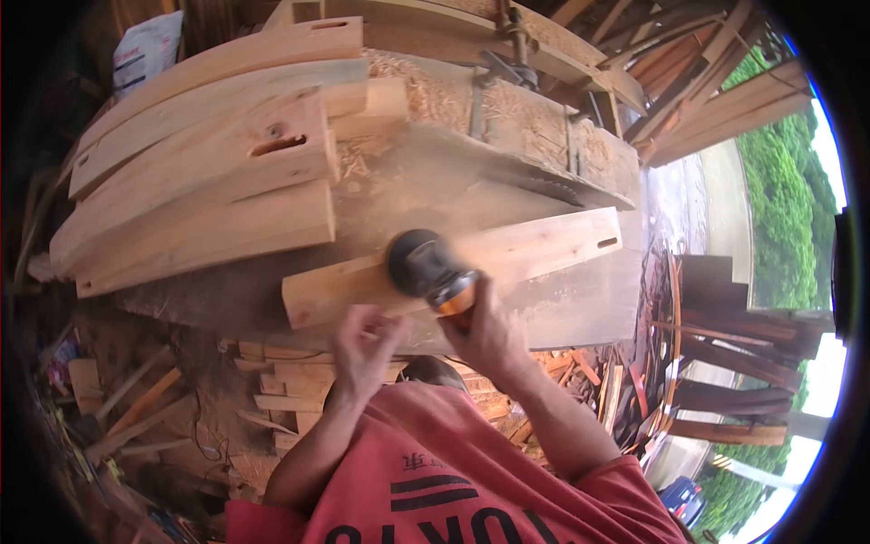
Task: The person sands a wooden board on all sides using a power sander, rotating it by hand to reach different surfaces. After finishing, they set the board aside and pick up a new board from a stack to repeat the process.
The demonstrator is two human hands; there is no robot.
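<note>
My right hand point(489, 331) is wrapped round the orange body of a power sander point(435, 276). The sander's round black head rests over a pale wooden board point(535, 247), which lies slantwise on the workbench and has a small slot near its right end. My left hand point(367, 340) is just off the near edge of the board's left part, left of the sander. Its fingers are loosely bent and a little apart, slightly blurred, with nothing visible in them. The sander hides the middle of the board.
Several boards with slots point(208, 181) are stacked at the left of the dusty workbench point(580, 304). A handsaw blade point(517, 168) and wood shavings point(399, 77) lie behind the board. Wood offcuts point(299, 385) cover the ground in front. A white bag point(145, 53) stands at the far left.
</note>
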